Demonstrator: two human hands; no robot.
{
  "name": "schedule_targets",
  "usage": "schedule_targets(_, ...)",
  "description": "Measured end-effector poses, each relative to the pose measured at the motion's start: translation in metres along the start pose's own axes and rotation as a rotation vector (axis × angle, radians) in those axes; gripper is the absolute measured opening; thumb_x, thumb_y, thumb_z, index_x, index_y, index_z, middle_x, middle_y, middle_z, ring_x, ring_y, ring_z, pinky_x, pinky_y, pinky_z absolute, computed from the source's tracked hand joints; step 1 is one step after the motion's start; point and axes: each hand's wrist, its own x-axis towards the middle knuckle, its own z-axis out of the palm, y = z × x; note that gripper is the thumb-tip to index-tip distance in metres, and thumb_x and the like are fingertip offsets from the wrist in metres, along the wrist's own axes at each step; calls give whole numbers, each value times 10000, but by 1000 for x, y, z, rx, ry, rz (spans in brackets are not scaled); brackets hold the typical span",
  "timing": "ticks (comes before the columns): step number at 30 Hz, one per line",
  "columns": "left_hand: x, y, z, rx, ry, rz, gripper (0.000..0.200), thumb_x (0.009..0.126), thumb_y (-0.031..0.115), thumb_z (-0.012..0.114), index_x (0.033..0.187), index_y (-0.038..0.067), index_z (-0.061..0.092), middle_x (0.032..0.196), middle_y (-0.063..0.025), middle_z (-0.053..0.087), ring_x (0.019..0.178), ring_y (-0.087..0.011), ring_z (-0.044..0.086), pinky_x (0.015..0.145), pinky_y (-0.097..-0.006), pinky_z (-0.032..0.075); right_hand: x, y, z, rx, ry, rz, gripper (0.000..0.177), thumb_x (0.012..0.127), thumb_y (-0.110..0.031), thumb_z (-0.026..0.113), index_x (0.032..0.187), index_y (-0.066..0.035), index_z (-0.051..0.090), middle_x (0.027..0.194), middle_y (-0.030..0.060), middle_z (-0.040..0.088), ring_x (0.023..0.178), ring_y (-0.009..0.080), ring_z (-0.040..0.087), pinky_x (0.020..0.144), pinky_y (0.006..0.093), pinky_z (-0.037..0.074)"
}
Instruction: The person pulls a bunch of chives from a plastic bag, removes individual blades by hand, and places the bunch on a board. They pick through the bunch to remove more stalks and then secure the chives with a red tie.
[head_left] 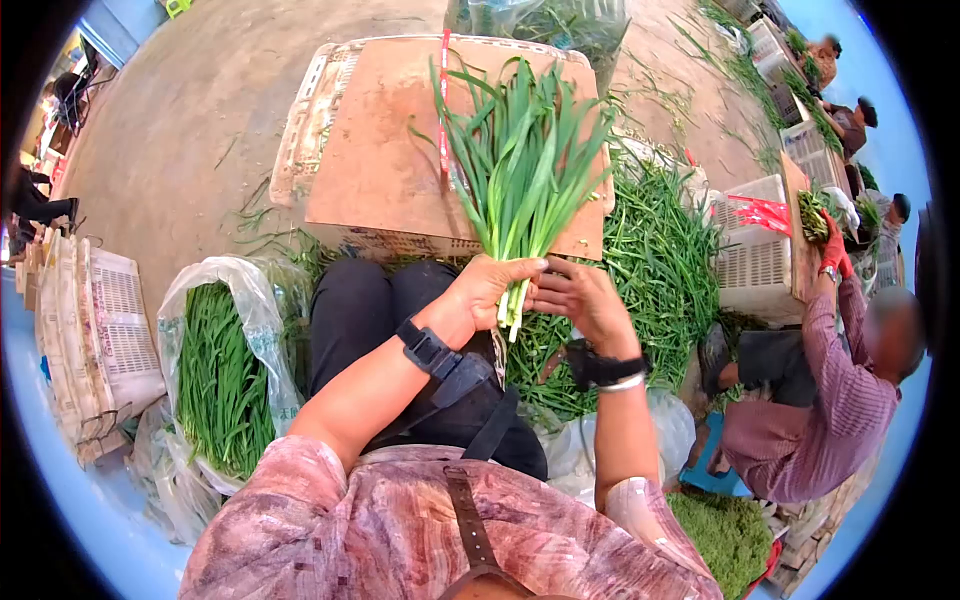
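The left hand (487, 288), at the centre of the frame, is closed in a fist around the bunch of chives (522, 160), thumb and fingers wrapped tight just above the pale, whitish stem ends that poke out below the grip. The right hand (580, 300) sits just beside it, palm turned inward and fingers half curled, its fingertips meeting the same stem ends; whether it actually pinches them cannot be told. From the fist the bunch stands nearly upright and fans out into long, flat, glossy green blades that reach to the upper middle of the frame. A black strap watch (428, 347) circles the left wrist, and a black band with a thin metal bangle (605, 372) circles the right. Behind the blades lies a flat brown cardboard sheet (380, 150) over a white slatted crate (305, 120), with a narrow red strip (444, 100) running down it. At lower left, a crinkled clear plastic bag (215, 370) holds more cut greens. A loose heap of greens (665, 260) spreads to the right. At the right edge, a co-worker in a striped purple shirt (835, 410) wears a red glove (832, 245). The ground is rough grey concrete (190, 110).
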Motion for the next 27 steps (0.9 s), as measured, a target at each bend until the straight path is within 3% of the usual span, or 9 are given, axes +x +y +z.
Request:
schedule_targets(1, -7, -1, 2, 86, -46, 21, 142, 788, 86, 704, 843, 7, 600, 651, -72, 594, 518, -158, 581, 453, -286, 495, 19, 16, -9, 91, -226, -25, 513, 922, -354, 546, 1250, 29, 449, 1069, 138, 625, 907, 250, 646, 767, 338, 540)
schedule_targets(3, -20, -3, -1, 262, -142, 53, 145, 781, 60, 696, 858, 2, 587, 654, -74, 589, 512, -157, 577, 448, -275, 488, 31, 14, 25, 263, -202, -198, 642, 870, -452, 591, 1275, 16, 424, 1156, 170, 592, 988, 290, 623, 841, 380, 527)
schedule_targets(5, -36, -9, -5, 302, -160, 12, 167, 769, 49, 696, 875, 4, 575, 702, -87, 595, 512, -157, 573, 460, -261, 489, 37, 6, 53, 513, -339, -117, 845, 736, -522, 709, 1310, 12, 393, 1209, 199, 555, 1113, 369, 546, 921, 471, 479)
schedule_targets(9, -46, -15, -25, 343, -187, -33, 217, 747, 31, 709, 912, 0, 572, 747, -86, 610, 589, -161, 604, 535, -272, 515, 22, 4, 75, 351, -315, -162, 749, 747, -368, 746, 1275, 42, 410, 1170, 202, 567, 1031, 354, 601, 876, 438, 516)
schedule_targets(13, -49, -9, -14, 474, -156, -8, 281, 721, 43, 736, 944, 2, 570, 784, -84, 623, 643, -181, 626, 585, -291, 528, 20, -6, 80, 286, -185, -182, 448, 773, -179, 713, 1110, 34, 510, 907, 115, 620, 799, 246, 648, 713, 364, 555)
schedule_targets(16, -55, 19, -2, 754, -209, 58, 421, 723, 81, 746, 1093, 11, 558, 973, -70, 627, 889, -164, 606, 770, -310, 506, 25, -24, 80, 140, -180, -260, 428, 735, -208, 730, 1048, 11, 537, 828, 102, 619, 742, 223, 636, 662, 344, 542)
schedule_targets(19, -48, 57, 13, 784, -391, 347, 815, 707, 117, 787, 1374, 15, 332, 1271, -73, 512, 1131, -174, 512, 983, -319, 398, 25, -52, 82, -43, -74, -401, 452, 703, -157, 750, 1074, -3, 543, 883, 78, 629, 794, 188, 628, 716, 315, 527)
schedule_targets(21, -53, 85, 51, 727, -394, 542, 837, 691, 117, 795, 1369, 2, 317, 1256, -106, 515, 1141, -183, 508, 1003, -337, 388, 26, -73, 92, -271, 47, -696, 423, 738, -89, 718, 1115, 7, 549, 921, 73, 637, 834, 167, 623, 755, 293, 517)
schedule_targets(27, -29, 135, 126, 902, -225, 1052, 870, 671, 132, 800, 1347, -30, 278, 1212, -162, 528, 1138, -211, 518, 981, -356, 415, 69, -118, 88, -720, 88, -844, 619, 681, -86, 792, 1219, -9, 495, 1129, 91, 588, 1022, 188, 573, 877, 337, 474)
